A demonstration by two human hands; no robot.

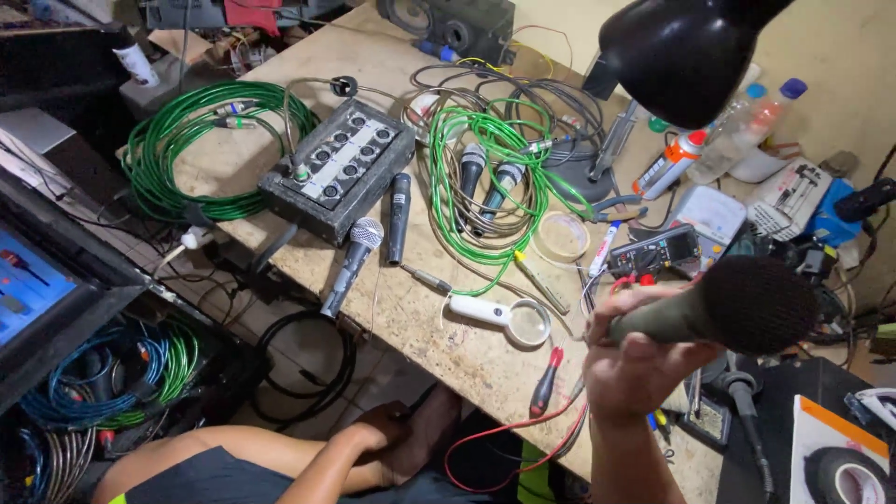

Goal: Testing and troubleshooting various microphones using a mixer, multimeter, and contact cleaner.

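The dark-headed microphone [737,308] sits at the right of the frame, gripped by its handle in the right hand [635,359] and raised over the cluttered workbench [439,327]. The left hand [397,439] rests low at bottom centre; whether it grips anything, I cannot tell. This looks like inspection; the next move likely calls for steadying it.

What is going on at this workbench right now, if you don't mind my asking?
A person at a cluttered wooden bench holds a dark microphone up in the right hand. The left hand rests low, below the bench edge, holding nothing that shows. On the bench lie more microphones, coiled green cable, a grey connector box, a magnifying glass and a red-handled screwdriver.
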